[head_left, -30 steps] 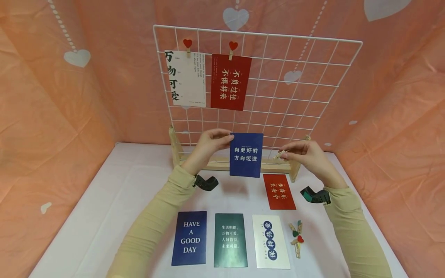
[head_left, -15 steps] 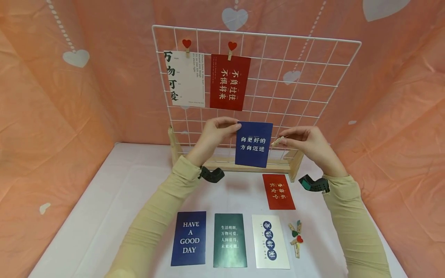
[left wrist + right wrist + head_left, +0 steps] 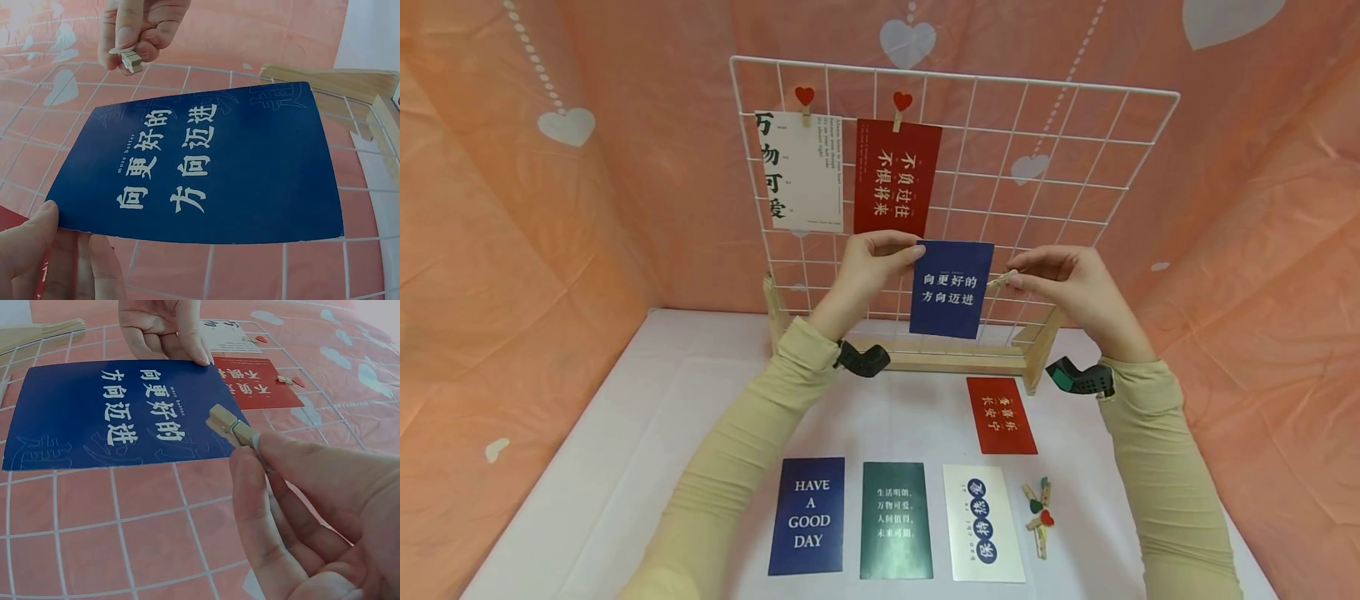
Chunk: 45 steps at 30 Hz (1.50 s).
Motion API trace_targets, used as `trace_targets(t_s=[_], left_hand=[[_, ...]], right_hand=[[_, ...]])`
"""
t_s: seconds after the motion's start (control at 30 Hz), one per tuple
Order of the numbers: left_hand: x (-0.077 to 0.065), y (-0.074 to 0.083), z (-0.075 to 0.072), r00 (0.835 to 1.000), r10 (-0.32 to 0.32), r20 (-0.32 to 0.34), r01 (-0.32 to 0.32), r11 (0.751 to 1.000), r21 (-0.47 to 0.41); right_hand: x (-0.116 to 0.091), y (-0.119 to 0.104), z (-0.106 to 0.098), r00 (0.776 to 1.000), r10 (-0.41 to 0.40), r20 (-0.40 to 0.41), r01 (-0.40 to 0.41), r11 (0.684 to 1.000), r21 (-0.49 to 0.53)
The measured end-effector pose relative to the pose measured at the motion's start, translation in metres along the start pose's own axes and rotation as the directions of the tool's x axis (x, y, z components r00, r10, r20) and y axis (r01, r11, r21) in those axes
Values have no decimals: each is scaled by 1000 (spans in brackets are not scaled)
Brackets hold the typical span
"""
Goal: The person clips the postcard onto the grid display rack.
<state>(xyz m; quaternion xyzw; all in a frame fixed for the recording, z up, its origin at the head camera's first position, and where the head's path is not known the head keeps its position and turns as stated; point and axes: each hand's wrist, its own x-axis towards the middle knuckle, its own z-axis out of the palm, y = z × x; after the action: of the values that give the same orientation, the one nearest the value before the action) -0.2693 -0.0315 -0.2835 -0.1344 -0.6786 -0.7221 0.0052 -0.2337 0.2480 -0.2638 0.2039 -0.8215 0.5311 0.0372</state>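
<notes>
My left hand pinches a blue card with white characters by its upper left corner, holding it in front of the white wire grid. Just right of the card, my right hand pinches a small wooden clothespin between thumb and fingers. Its jaw end points toward the card and overlaps the card's corner in the right wrist view. On the grid, a white card and a red card hang from heart-topped clothespins; my left fingertips overlap the red card's lower edge.
On the white table lie a dark blue card, a green card, a white card and a smaller red card. Several heart clothespins sit at the right. The grid stands on a wooden base.
Both hands have risen along the grid. The blue card has moved up and to the right with my left hand, and the clothespin has gone up with my right, close to the card's edge.
</notes>
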Motion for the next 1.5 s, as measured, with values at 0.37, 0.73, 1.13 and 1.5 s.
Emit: trace_targets(t_s=[0.37, 0.73, 1.13, 1.5], left_hand=[[13, 11, 2, 999, 51, -14, -51, 999, 19], [21, 19, 6, 998, 60, -15, -60, 998, -16], [27, 26, 11, 990, 129, -55, -127, 991, 29], [34, 35, 14, 977, 209, -52, -204, 976, 74]], right_hand=[[15, -12, -7, 998, -50, -25, 50, 998, 22], [24, -18, -8, 997, -50, -67, 49, 999, -17], [33, -26, -13, 985, -111, -134, 109, 994, -23], [43, -39, -15, 970, -174, -170, 191, 978, 85]])
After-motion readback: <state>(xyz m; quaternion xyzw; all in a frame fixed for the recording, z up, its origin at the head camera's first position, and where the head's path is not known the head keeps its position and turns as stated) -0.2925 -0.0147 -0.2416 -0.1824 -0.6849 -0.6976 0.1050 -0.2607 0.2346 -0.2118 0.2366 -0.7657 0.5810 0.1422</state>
